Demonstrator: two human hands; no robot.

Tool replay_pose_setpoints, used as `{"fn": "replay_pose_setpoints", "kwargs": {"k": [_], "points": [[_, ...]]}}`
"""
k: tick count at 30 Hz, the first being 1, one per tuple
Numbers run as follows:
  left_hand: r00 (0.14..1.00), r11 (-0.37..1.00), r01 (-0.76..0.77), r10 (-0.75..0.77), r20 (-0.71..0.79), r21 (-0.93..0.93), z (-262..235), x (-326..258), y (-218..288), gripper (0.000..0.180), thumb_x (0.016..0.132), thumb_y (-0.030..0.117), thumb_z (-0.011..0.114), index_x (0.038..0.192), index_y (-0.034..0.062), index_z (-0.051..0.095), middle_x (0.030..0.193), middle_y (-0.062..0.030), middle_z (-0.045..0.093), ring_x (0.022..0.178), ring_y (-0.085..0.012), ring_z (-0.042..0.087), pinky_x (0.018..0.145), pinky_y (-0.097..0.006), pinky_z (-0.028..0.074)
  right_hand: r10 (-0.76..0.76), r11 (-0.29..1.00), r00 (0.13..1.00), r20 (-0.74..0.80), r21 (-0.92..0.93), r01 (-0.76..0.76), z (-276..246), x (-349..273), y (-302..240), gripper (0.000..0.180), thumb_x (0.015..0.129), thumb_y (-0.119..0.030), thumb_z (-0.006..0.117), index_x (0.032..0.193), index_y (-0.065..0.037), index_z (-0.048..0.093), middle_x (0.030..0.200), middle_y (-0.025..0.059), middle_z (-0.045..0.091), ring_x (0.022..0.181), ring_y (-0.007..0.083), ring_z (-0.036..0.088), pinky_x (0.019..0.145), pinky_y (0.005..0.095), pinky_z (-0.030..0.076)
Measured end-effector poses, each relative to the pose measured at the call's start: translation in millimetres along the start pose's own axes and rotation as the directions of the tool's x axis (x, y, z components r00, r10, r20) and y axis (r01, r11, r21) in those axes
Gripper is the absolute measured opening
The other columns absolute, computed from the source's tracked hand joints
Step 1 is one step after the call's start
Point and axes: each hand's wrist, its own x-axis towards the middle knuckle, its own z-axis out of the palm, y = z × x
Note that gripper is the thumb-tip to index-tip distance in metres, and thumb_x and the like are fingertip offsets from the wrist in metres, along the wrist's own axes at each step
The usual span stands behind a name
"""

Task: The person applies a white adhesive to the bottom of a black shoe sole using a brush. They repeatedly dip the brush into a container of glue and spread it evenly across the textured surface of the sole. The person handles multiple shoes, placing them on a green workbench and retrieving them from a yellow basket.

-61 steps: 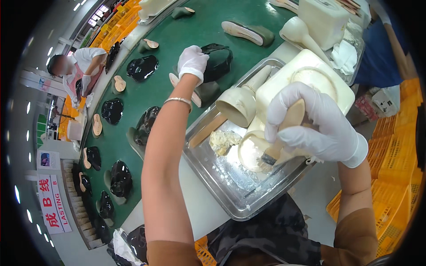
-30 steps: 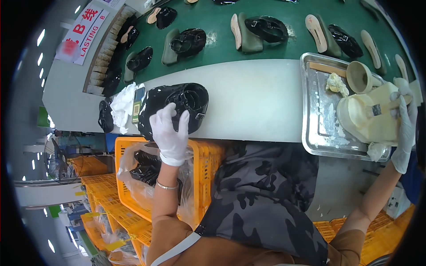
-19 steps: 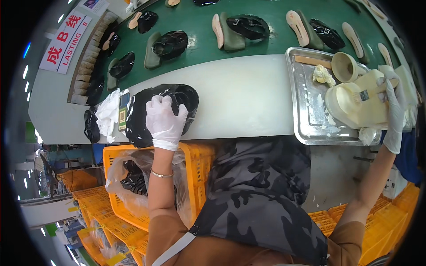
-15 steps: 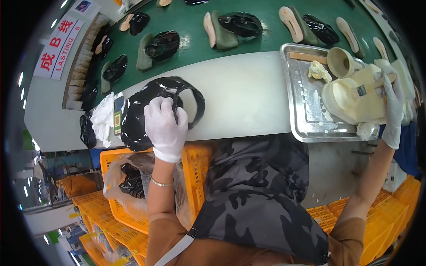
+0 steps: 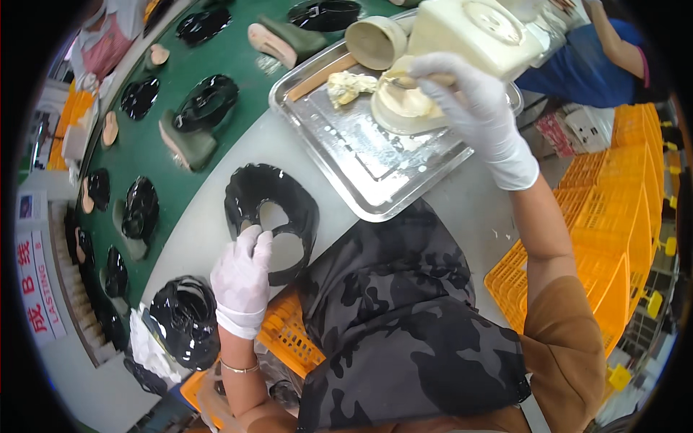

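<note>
Clock from mid-view. My left hand [image 5: 242, 281], 8 o'clock: fingers drawn in, thumb and fingertips pinching the strap between the two openings of a glossy black shoe upper [image 5: 249, 191]. Upper is at 9 o'clock, over the white desk [image 5: 202, 242], lower end at the near edge. Can't tell if it lies flat or hangs slightly clear.

My right hand [image 5: 480, 115], 2 o'clock: part closed, fingers bent round the handle of a brush [image 5: 402, 84]. Brush head is at the mouth of a round pale tub [image 5: 411, 124]; can't tell how deep. Tub sits in a metal tray [image 5: 375, 211], 12 to 1 o'clock, next to a big cream jug [image 5: 476, 43]. Pale cup [image 5: 372, 47] and crumpled lump [image 5: 350, 88] also in the tray, 12 o'clock.

Versus one second ago: left hand was at the black pile [image 5: 180, 317], fingers spread; half a second ago it was gripping an upper there. Now pile is at 8 o'clock, further out than the hand, and the upper is well apart from it, closer to the tray. View has swung: tray was near 2 o'clock. Right hand has kept the brush throughout; bristles were plainer to see then.
</note>
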Motion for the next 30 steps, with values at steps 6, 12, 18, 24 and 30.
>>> {"fn": "replay_pose_setpoints", "kwargs": {"k": [6,12,18,24,30], "points": [[0.929,0.948,0.311,-0.318,0.191,0.069,-8.4,23.6,10.9,0.06,0.066,0.009,0.068,0.123,0.0074,0.046,0.09,-0.0092,0.054,0.077,-0.0261,0.058,0.061,-0.035,0.048,-0.013,1.0,0.999,0.037,0.009,0.013,10.0,-26.9,7.3,0.02,0.079,-0.003,0.062,0.097,-0.009,0.058,0.084,0.0087,0.063,0.074,0.0226,0.062,0.066,0.0276,0.049],[0.919,0.936,0.312,-0.341,0.196,0.166,2.1,24.3,6.9,0.049,0.072,0.007,0.06,0.12,0.0078,0.051,0.089,-0.0103,0.057,0.07,-0.0261,0.06,0.059,-0.035,0.048,0.33,0.813,0.94,0.082,0.481,-0.327,2.7,-28.9,-2.0,0.009,0.089,-0.007,0.053,0.098,-0.006,0.056,0.085,0.0011,0.062,0.076,0.0071,0.057,0.071,0.0216,0.048],[0.801,0.121,0.384,-0.536,0.265,-0.915,-24.9,21.0,-1.3,0.037,0.085,0.004,0.048,0.12,-0.0076,0.046,0.123,-0.0155,0.051,0.084,-0.0159,0.058,0.066,-0.029,0.049,0.485,0.732,0.87,-0.084,0.584,-0.351,-13.4,-22.5,-3.4,0.013,0.094,-0.013,0.045,0.102,-0.005,0.052,0.089,0.0054,0.062,0.068,0.0034,0.054,0.063,0.0155,0.046],[0.814,-0.27,0.521,-0.13,0.566,-0.81,-1.2,37.6,1.1,0.049,0.081,0.02,0.05,0.121,-0.0078,0.045,0.106,-0.014,0.055,0.061,-0.0111,0.054,0.055,-0.02,0.042,0.35,0.704,0.934,-0.068,0.677,-0.214,-11.9,-5.0,-21.8,0.017,0.092,-0.014,0.05,0.105,-0.003,0.052,0.089,0.0088,0.064,0.069,0.009,0.059,0.065,0.0202,0.049],[0.766,-0.569,0.594,0.185,0.615,-0.568,15.5,61.1,28.3,0.049,0.081,0.017,0.055,0.12,-0.0087,0.041,0.082,-0.0134,0.056,0.041,-0.0132,0.046,0.038,-0.021,0.036,-0.068,0.424,0.998,0.008,0.905,0.022,18.9,20.1,-32.6,0.014,0.082,-0.003,0.062,0.095,0.0,0.058,0.087,0.0094,0.063,0.077,0.0168,0.063,0.068,0.026,0.05]]}}
